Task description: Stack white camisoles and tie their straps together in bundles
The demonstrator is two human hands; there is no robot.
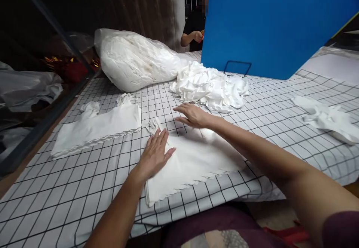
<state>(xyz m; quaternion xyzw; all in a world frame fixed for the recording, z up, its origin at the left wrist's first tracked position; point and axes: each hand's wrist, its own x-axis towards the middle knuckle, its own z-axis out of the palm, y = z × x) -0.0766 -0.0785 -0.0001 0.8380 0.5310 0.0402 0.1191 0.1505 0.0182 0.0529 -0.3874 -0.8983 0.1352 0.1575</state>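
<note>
A folded white garment (pixel 193 162) with a scalloped hem lies in front of me on the checked table cover (pixel 84 188). My left hand (pixel 155 151) lies flat on its left part, fingers spread, close to its thin straps. My right hand (pixel 192 115) hovers flat just past the garment's far edge, fingers pointing left, holding nothing. A stack of the same folded white garments (pixel 98 128) sits to the left, apart from both hands.
A heap of loose white garments (pixel 210 85) lies behind my right hand. A big clear plastic bag (pixel 134 59) stuffed with white cloth is at the back left. A blue board (pixel 275 23) stands at the back right. More white cloth (pixel 328 119) lies far right. Another person stands behind.
</note>
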